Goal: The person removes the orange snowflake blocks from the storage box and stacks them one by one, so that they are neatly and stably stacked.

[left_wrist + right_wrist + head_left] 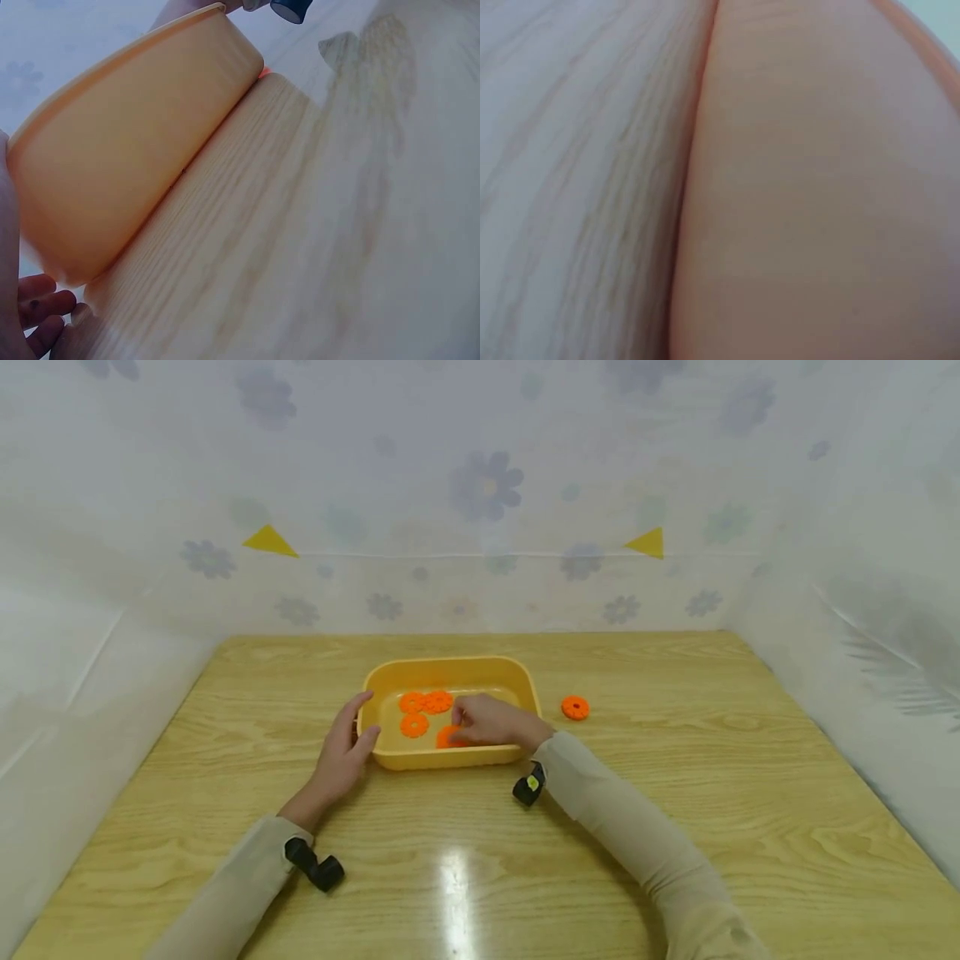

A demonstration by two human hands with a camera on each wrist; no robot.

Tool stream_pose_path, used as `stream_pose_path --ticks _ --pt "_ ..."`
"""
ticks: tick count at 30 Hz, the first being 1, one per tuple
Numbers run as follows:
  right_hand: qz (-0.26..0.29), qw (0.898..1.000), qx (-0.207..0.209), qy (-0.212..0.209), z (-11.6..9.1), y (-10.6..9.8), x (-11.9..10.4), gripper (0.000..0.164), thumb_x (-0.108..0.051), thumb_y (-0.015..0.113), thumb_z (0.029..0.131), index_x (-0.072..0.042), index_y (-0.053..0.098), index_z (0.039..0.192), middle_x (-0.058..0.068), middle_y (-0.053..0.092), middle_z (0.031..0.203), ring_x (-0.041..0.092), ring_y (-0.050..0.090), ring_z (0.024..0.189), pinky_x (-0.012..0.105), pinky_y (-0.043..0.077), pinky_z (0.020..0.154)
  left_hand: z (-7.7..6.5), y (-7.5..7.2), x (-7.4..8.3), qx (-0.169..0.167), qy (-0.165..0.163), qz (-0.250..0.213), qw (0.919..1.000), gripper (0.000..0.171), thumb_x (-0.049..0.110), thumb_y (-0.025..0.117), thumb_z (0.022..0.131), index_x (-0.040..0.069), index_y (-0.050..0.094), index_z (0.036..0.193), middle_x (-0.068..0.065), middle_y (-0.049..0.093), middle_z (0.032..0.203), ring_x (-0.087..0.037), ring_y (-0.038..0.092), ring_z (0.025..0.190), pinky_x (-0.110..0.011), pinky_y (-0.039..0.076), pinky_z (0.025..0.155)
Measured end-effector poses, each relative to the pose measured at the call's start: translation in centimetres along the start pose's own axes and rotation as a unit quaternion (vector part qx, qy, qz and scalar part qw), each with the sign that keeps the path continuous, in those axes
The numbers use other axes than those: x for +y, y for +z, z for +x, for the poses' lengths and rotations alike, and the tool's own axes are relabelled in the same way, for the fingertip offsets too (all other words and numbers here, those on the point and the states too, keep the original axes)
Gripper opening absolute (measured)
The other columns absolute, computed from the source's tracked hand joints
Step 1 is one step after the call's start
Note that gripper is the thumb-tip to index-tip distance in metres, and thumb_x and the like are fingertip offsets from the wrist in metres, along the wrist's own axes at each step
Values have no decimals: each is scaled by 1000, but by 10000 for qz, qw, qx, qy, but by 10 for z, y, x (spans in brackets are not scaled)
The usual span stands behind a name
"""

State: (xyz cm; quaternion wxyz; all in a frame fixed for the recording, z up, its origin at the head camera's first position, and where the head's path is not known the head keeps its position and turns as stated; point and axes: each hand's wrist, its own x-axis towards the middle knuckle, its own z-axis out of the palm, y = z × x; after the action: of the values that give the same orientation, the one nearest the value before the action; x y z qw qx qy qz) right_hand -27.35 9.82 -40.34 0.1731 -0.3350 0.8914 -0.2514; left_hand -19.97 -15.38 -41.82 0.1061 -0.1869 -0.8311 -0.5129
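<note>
Orange discs (pixel 414 725), tub (pixel 450 760) on table (pixel 390 843), floral backdrop (pixel 420 502)

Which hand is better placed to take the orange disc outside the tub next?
Probably the right hand. It reaches over the right end of the yellow tub, nearer that orange disc; the left hand is at the opposite end.

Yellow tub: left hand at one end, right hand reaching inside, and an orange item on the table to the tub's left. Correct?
The side is wrong: the head view shows the orange item on the table to the right of the yellow tub.
</note>
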Motion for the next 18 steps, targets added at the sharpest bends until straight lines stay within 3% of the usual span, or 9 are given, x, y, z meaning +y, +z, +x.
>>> stream_pose_path --ticks 5,10,18 --pt "74 9999 110 -87 3 -1 4 16 -23 61 95 -8 61 92 0 60 75 9 49 62 23 43 64 1 0 -1 52 74 7 10000 49 0 48 96 -13 35 141 -35 38 140 -39 47 102 -10 31 79" --pt "165 9998 5 -95 2 -2 5 18 -23 60 96 -8 61 85 -2 58 69 9 48 59 23 43 66 1 1 -1 15 49 51 10000 49 0 49 96 -12 34 141 -35 37 141 -43 47 105 -10 31 80" --pt "394 9992 -59 -10 0 -3 6 23 -26 58 97 -11 60 80 -3 52 63 9 44 54 24 43 68 0 1 0 69 99 58 9999 48 -1 49 95 -13 36 140 -36 40 138 -27 46 94 -14 35 75"
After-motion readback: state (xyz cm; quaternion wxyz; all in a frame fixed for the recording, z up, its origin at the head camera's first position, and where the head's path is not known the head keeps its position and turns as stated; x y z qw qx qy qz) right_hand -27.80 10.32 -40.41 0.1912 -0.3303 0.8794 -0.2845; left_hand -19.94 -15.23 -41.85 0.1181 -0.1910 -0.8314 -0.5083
